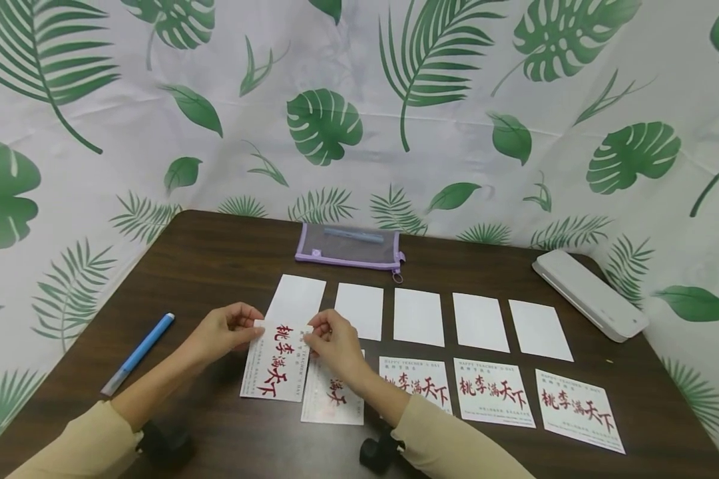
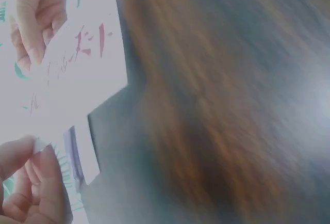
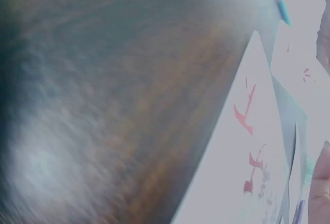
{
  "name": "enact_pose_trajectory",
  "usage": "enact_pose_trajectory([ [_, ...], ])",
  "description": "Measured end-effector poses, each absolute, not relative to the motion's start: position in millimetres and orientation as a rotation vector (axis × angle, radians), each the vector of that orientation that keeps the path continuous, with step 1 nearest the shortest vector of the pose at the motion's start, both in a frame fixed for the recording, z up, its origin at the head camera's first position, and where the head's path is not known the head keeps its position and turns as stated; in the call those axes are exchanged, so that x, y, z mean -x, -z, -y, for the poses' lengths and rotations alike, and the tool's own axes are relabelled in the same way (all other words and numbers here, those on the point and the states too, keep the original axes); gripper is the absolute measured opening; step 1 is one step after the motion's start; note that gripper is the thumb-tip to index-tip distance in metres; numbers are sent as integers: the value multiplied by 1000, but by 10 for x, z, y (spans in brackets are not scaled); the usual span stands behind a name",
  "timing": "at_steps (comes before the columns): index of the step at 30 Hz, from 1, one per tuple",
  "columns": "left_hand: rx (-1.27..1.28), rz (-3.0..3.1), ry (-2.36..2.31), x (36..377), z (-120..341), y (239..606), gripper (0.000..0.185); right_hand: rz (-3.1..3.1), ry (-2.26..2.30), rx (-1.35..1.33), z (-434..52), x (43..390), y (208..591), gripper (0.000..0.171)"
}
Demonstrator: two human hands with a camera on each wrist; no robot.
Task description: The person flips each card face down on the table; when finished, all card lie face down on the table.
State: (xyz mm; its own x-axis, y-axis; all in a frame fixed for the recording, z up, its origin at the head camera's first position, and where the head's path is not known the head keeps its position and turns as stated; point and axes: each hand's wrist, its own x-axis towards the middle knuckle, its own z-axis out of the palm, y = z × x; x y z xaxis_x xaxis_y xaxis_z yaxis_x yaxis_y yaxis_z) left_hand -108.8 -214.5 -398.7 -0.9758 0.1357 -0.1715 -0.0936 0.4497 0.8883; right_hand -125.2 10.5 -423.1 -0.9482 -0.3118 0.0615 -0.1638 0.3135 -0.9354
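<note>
1. Two black wrist mounts (image 1: 376,452) sit at the near table edge, under beige sleeves (image 1: 455,446).
2. The left hand (image 1: 224,330) pinches the top left corner of a printed card (image 1: 275,362); thumb and fingertips close on its edge. In the left wrist view the same pinch shows at the card's corner, blurred.
3. The right hand (image 1: 335,346) pinches the card's top right corner, fingers curled over the edge. The right wrist view shows only one fingertip beside the card, so the grip cannot be told there.
4. The card, white with red characters, is held at the left end of the near row, its top edge lifted and its lower edge at or near the table (image 1: 216,253); whether it touches cannot be told.
5. Just right of it lies a second printed card (image 1: 333,399), partly under the right hand.
6. Three more printed cards (image 1: 494,392) continue the near row to the right, each apart from the next.
7. A blue pen (image 1: 139,352) lies left of the hands, well apart from the cards.
8. Behind the printed row, five blank cards (image 1: 418,317) lie side by side; the leftmost is partly hidden by the held card.
9. Farther back, a purple mesh pouch (image 1: 350,246) lies with a pen inside.
10. At the far right edge rests a white laminator (image 1: 590,295).
11. A leaf-print cloth (image 1: 359,100) hangs behind the table.
</note>
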Motion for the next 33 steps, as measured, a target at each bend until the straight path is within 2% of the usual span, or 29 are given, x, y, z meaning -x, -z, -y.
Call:
enact_pose_trajectory([
  [5,44,-2393,-1668,1162,2050,3921,33,-2403,1831,334,-169,1316,4161,21],
  [8,88,-2360,-1775,1217,1979,3883,32,-2539,1855,362,-196,1329,4119,24],
  [12,166,-2304,-1967,1279,1852,3839,28,-2735,1778,621,-174,1293,4081,26],
  [16,221,-2266,-2120,1317,1683,3806,27,-2901,1474,927,-139,1234,4079,36],
  [20,260,-2263,-2199,1341,1533,3783,24,-3070,1213,1034,-151,1212,4081,47],
  [26,280,-2221,-2297,1383,1397,3734,18,-3226,1045,1239,-221,1240,4058,36],
  [30,155,-2186,-2352,1407,1325,3665,22,-3346,988,1402,-298,1299,3993,33],
  [33,69,-2212,-2347,1407,1303,3626,28,-3372,1073,1384,-378,1347,3932,32],
])
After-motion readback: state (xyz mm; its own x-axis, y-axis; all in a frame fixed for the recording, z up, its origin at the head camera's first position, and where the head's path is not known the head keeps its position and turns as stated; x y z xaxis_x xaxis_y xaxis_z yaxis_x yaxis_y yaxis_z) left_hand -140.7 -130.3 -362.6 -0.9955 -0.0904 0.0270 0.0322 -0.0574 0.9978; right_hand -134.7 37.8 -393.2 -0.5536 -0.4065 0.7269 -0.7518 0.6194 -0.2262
